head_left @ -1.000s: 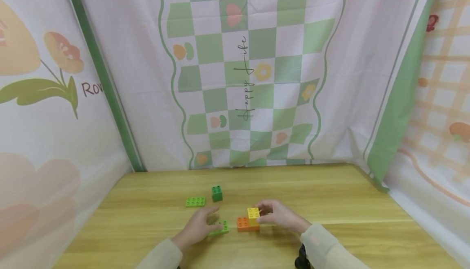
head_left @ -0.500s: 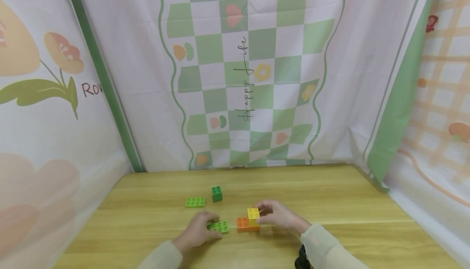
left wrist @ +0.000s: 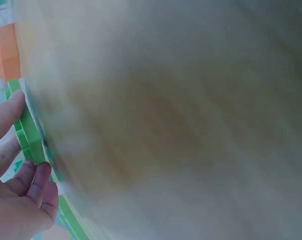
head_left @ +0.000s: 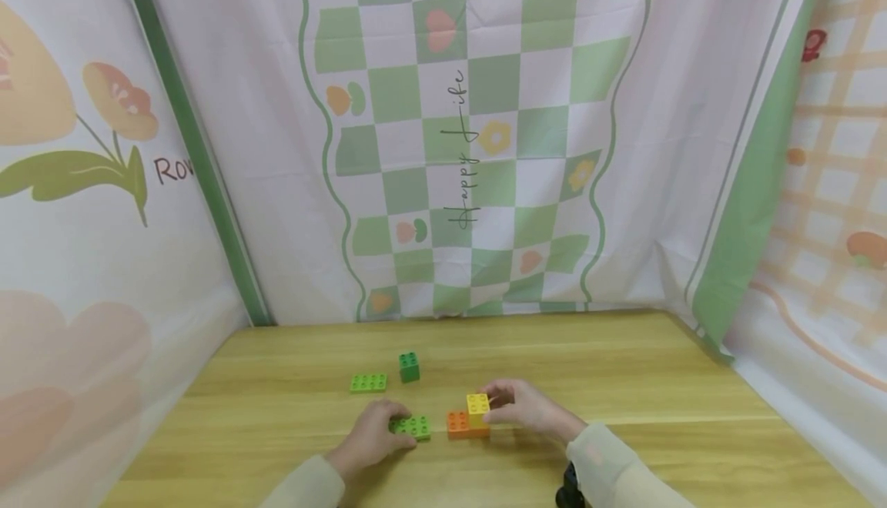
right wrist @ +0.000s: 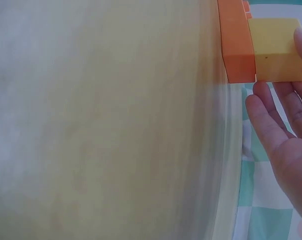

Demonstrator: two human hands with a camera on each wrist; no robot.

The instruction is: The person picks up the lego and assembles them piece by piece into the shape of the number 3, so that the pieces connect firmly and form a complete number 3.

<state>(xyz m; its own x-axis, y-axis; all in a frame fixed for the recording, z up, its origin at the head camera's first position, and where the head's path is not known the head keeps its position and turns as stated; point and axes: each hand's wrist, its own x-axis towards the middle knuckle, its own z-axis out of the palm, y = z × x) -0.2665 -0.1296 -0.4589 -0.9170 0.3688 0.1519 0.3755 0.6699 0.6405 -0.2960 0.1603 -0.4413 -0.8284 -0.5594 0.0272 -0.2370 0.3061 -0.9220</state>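
**Left hand (head_left: 372, 432) on a light green brick (head_left: 418, 428), right hand (head_left: 532, 409) on a yellow block (head_left: 478, 416)**

We see the light green brick near the front of the wooden surface (head_left: 596, 365), left of an orange brick (head_left: 459, 426) and apart from it. The left hand grasps it; in the left wrist view we find the thumb at one end and fingertips (left wrist: 42, 172) at the other. We cannot tell whether its underside touches the surface.

The yellow block stands upright on the right end of the orange brick, whose left end shows bare studs. The right hand grasps this block, with its thumb on the near side and fingers reaching behind.

Farther back we note a second light green brick (head_left: 369, 382), lying flat, studs up, and just to its right a dark green block (head_left: 410, 368). At the lower edge, a black object (head_left: 570, 489) shows beside the right sleeve (head_left: 610, 462); we cannot identify it. Behind the surface hangs a cloth (head_left: 402, 100) with green checks and the words "Happy Life".
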